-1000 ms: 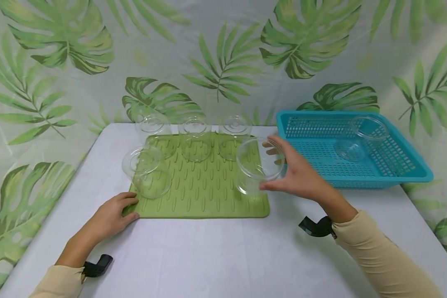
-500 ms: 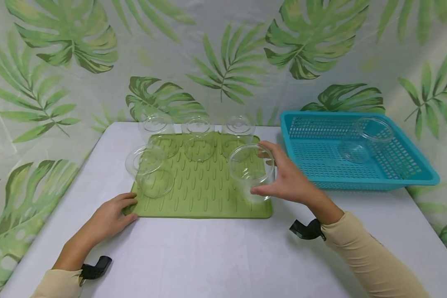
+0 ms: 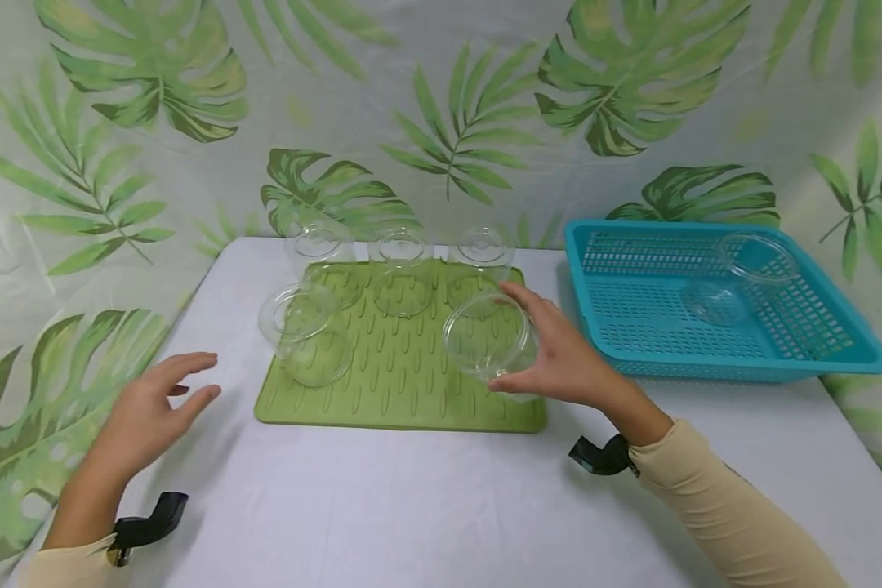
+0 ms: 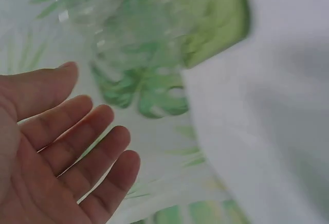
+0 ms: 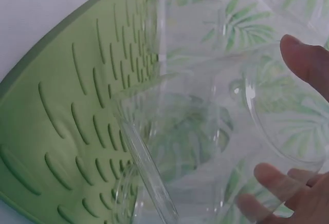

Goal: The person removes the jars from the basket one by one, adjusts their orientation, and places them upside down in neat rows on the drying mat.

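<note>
My right hand [image 3: 562, 355] holds a clear cup [image 3: 485, 347] over the right part of the green ribbed mat [image 3: 389, 400], thumb and fingers spread round its side. The cup tilts in the head view, and in the right wrist view its wall [image 5: 175, 126] shows between the fingers and the mat. My left hand [image 3: 143, 416] is raised left of the mat, holding nothing; its fingers are slightly bent and apart in the left wrist view. Several more clear cups stand on the mat: one at the front left [image 3: 312, 351], others in a row along the back, including a middle one [image 3: 402, 286].
At the back right, a blue perforated basket [image 3: 632, 359] has one clear cup [image 3: 720, 298] in it. A white cloth [image 3: 412, 498] covers the table. Behind it hangs a leaf-print curtain [image 3: 485, 98].
My left hand has lifted off the mat's left edge and moved left. My right hand has shifted left with its cup, the cup's rim tipping more toward the head camera.
</note>
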`<state>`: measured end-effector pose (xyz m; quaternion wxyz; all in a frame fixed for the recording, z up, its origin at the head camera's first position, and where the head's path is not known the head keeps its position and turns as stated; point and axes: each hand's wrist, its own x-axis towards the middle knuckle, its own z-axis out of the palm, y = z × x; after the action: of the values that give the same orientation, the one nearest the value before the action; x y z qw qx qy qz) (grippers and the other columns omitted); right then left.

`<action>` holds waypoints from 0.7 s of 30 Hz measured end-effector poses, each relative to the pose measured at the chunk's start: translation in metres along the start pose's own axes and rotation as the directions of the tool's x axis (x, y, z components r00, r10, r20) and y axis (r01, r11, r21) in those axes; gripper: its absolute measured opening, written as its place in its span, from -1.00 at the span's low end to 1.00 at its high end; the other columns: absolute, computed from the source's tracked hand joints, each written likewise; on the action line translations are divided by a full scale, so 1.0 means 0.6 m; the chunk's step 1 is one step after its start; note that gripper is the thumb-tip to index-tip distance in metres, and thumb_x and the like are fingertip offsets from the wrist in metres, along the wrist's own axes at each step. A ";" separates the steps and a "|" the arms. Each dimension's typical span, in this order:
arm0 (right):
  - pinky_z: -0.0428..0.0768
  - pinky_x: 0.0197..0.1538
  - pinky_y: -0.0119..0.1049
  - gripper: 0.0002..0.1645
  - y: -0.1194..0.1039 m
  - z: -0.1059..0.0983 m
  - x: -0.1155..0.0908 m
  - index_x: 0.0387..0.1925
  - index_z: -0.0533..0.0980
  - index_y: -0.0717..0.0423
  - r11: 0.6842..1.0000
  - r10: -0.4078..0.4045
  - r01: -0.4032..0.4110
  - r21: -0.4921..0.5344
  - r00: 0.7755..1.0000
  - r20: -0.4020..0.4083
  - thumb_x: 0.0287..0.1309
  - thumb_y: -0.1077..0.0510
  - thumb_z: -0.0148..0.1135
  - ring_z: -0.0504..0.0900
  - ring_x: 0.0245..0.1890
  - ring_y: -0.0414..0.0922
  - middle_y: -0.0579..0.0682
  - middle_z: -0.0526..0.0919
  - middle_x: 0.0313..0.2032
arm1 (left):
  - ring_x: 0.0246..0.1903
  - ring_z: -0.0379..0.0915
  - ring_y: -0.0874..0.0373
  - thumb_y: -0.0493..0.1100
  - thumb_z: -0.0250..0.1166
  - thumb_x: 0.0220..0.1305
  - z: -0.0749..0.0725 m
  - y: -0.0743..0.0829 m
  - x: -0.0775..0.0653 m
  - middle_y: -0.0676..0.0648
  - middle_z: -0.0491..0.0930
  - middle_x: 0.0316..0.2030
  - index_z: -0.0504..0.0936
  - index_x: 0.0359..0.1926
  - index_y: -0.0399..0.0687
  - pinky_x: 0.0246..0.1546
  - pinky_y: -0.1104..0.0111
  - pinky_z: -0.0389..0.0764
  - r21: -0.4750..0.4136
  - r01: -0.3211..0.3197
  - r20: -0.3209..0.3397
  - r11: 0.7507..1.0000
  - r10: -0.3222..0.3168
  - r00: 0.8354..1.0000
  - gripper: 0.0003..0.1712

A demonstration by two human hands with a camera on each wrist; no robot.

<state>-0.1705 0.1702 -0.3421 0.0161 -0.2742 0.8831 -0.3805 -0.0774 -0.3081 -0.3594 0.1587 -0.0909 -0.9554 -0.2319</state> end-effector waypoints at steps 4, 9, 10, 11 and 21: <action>0.31 0.39 0.31 0.38 -0.004 0.000 -0.002 0.49 0.04 0.10 1.000 -0.001 0.001 0.012 1.000 -0.007 -0.30 -0.02 0.70 0.20 0.49 0.15 0.12 0.22 0.46 | -0.07 0.24 0.88 -0.42 0.39 0.12 -0.042 0.030 0.019 0.10 0.63 0.10 0.62 0.13 -0.22 -0.19 0.90 0.32 -0.093 -0.057 -0.182 0.994 0.039 0.983 -0.51; 0.36 0.37 0.27 0.34 -0.008 0.000 0.001 0.46 0.10 0.15 0.998 -0.055 0.053 -0.039 0.998 -0.038 -0.30 -0.02 0.69 0.27 0.43 0.15 0.16 0.28 0.41 | 0.08 0.41 0.62 -0.40 0.37 0.16 -0.048 0.101 0.067 0.16 0.62 0.09 0.65 0.07 -0.32 -0.04 0.75 0.42 -0.166 -0.297 -0.357 0.940 0.224 0.907 -0.59; 0.36 0.37 0.27 0.34 -0.010 0.000 0.002 0.47 0.10 0.15 0.996 -0.071 0.068 -0.060 0.997 -0.043 -0.31 -0.02 0.70 0.27 0.43 0.15 0.17 0.28 0.41 | 0.12 0.42 0.55 -0.36 0.36 0.20 -0.043 0.118 0.077 0.03 0.65 0.07 0.65 0.06 -0.34 0.02 0.72 0.41 -0.184 -0.346 -0.376 0.920 0.259 0.890 -0.62; 0.35 0.38 0.26 0.35 -0.013 0.000 0.004 0.47 0.11 0.14 0.993 -0.085 0.080 -0.084 0.995 -0.048 -0.31 -0.03 0.70 0.28 0.43 0.15 0.17 0.29 0.41 | 0.13 0.44 0.49 -0.32 0.35 0.22 -0.038 0.136 0.087 -0.09 0.67 0.05 0.65 0.04 -0.35 0.06 0.68 0.42 -0.200 -0.381 -0.389 0.902 0.284 0.876 -0.64; 0.30 0.37 0.28 0.34 -0.044 0.005 0.012 0.45 0.19 0.13 0.939 -0.200 0.170 -0.300 0.977 -0.075 -0.34 -0.16 0.68 0.30 0.41 0.16 0.13 0.32 0.42 | 0.20 0.47 -0.09 -0.30 0.42 0.12 0.065 0.280 0.135 -0.22 0.58 0.14 0.58 0.13 -0.30 0.30 0.20 0.47 -0.253 -0.548 -0.195 0.797 0.513 0.836 -0.49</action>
<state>-0.1636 0.1498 -0.3249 -0.1064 -0.3353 0.8994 -0.2595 -0.1217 -0.1343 -0.2948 0.2573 -0.3643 -0.8341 -0.3246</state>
